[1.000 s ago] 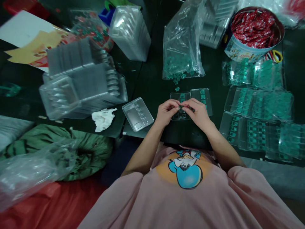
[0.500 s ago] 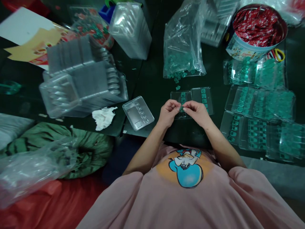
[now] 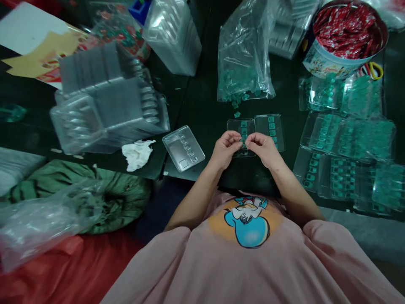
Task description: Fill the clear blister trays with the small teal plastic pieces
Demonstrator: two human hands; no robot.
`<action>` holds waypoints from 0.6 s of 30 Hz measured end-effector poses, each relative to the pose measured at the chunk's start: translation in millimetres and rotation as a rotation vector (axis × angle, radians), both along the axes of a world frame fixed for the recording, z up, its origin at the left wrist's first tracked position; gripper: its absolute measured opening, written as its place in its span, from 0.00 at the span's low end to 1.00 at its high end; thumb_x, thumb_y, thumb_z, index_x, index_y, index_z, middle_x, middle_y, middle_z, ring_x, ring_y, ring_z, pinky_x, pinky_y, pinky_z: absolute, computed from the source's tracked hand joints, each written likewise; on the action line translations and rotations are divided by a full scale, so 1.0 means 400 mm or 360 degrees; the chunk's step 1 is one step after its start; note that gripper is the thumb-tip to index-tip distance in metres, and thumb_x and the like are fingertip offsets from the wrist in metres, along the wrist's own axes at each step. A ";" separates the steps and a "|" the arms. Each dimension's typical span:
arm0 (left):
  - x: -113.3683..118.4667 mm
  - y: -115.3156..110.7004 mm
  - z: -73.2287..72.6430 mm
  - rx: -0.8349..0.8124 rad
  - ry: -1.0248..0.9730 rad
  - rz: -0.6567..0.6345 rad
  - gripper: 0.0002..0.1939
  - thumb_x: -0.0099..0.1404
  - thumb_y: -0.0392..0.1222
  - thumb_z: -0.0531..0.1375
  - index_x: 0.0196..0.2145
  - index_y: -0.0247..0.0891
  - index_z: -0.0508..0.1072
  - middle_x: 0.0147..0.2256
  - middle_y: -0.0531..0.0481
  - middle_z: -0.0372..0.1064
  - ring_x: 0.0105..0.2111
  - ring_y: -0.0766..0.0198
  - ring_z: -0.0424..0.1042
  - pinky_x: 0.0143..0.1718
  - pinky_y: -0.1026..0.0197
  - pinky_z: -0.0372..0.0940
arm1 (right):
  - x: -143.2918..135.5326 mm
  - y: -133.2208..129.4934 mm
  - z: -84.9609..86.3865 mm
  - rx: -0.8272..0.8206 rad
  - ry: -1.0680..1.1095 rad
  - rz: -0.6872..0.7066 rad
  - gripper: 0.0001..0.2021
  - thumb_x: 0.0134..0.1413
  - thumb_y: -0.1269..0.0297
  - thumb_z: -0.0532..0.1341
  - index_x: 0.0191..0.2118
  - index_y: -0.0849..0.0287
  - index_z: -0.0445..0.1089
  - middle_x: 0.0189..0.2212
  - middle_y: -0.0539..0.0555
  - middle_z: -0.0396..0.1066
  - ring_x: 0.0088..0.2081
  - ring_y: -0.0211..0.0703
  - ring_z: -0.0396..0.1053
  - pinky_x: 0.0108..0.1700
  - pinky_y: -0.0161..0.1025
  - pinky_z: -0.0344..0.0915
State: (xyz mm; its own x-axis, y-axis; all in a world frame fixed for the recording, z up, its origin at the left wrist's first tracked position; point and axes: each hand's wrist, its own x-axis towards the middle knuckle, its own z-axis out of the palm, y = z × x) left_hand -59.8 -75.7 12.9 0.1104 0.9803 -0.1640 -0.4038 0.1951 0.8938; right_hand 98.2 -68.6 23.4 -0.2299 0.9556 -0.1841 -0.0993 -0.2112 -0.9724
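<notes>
My left hand [image 3: 227,148] and my right hand [image 3: 262,147] meet over a clear tray [image 3: 234,125], fingertips pinched on a small green piece [image 3: 243,142] between them. Green pieces sit in the upper slots of this tray; its lower part is partly hidden by the hands. Just right of it lies a second clear tray [image 3: 280,126] with a column of green pieces. Above them a clear plastic bag [image 3: 242,55] holds many green pieces, some spilling from its mouth. A tray without green pieces [image 3: 184,148] lies left of my left hand.
Stacked clear trays [image 3: 104,105] and a crumpled white tissue [image 3: 137,155] are at the left. Filled trays [image 3: 348,135] cover the right side, below a round tin [image 3: 329,63] of red packets and yellow-handled scissors [image 3: 376,71]. Another tray stack [image 3: 174,38] stands at the back.
The view has shifted slightly. Both hands stay over the tray, fingertips still together, with only a small change of finger position.
</notes>
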 end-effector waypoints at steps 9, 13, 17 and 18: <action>0.003 -0.003 0.005 -0.0184 -0.0151 -0.0012 0.22 0.47 0.43 0.75 0.35 0.39 0.70 0.29 0.57 0.69 0.28 0.73 0.70 0.32 0.71 0.66 | -0.014 0.001 -0.018 -0.0204 0.0304 -0.0204 0.09 0.40 0.63 0.69 0.29 0.57 0.70 0.24 0.44 0.66 0.28 0.33 0.63 0.35 0.35 0.63; 0.007 -0.002 0.000 -0.0161 -0.0108 0.0024 0.20 0.47 0.42 0.75 0.34 0.38 0.70 0.30 0.57 0.69 0.29 0.73 0.70 0.32 0.70 0.66 | -0.017 0.001 -0.028 -0.0222 0.0366 -0.0205 0.10 0.40 0.63 0.69 0.30 0.56 0.69 0.24 0.44 0.65 0.28 0.32 0.63 0.35 0.34 0.63; 0.012 0.003 0.004 -0.0083 -0.0031 0.0085 0.18 0.48 0.39 0.74 0.34 0.38 0.72 0.31 0.56 0.70 0.30 0.73 0.70 0.32 0.70 0.65 | -0.013 0.003 -0.028 -0.0047 0.0276 -0.0218 0.09 0.43 0.64 0.69 0.31 0.56 0.69 0.25 0.44 0.67 0.28 0.32 0.63 0.35 0.34 0.63; 0.012 0.004 0.005 -0.0097 -0.0052 0.0068 0.18 0.48 0.39 0.74 0.35 0.38 0.72 0.32 0.55 0.70 0.30 0.72 0.70 0.33 0.70 0.66 | -0.012 0.003 -0.028 0.0013 0.0227 -0.0232 0.08 0.44 0.64 0.68 0.30 0.56 0.68 0.25 0.44 0.67 0.28 0.32 0.63 0.34 0.34 0.62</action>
State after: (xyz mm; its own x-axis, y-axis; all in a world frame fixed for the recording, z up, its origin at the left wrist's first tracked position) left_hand -54.9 -74.2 15.1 0.0747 0.9725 -0.2206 -0.4416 0.2306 0.8671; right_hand 93.5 -67.3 12.3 -0.1124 0.9820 -0.1520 -0.2650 -0.1770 -0.9479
